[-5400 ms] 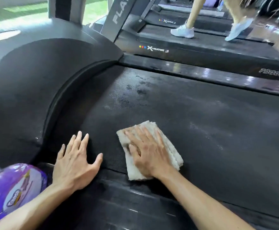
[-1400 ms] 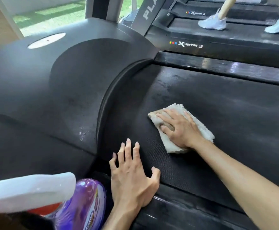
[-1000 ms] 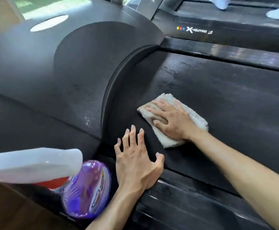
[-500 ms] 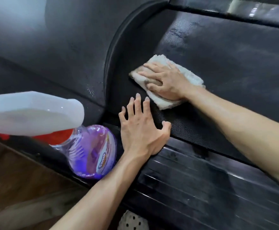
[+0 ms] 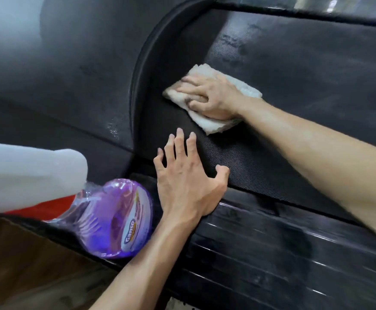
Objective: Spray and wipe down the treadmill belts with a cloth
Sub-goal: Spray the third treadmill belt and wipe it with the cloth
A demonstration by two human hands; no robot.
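The black treadmill belt (image 5: 305,90) fills the right half of the head view, with damp blotches near its far end. My right hand (image 5: 209,97) presses a folded off-white cloth (image 5: 211,125) flat on the belt, close to the curved edge of the motor cover. My left hand (image 5: 187,182) lies flat with fingers spread, partly on the belt's near edge and partly on the ribbed side rail. A purple spray bottle (image 5: 115,220) with a white trigger head (image 5: 26,177) stands on the rail just left of my left hand.
The dark motor cover (image 5: 71,63) rises at the left, with droplets near its curved rim (image 5: 138,70). A ribbed black side rail (image 5: 272,253) runs along the near side. Brown floor (image 5: 15,265) shows at the bottom left. A far rail (image 5: 294,10) borders the belt's top.
My right hand has slid the cloth toward the front of the belt, up to the curved cover edge. The view tilted down and closer. My left hand stayed braced on the belt edge.
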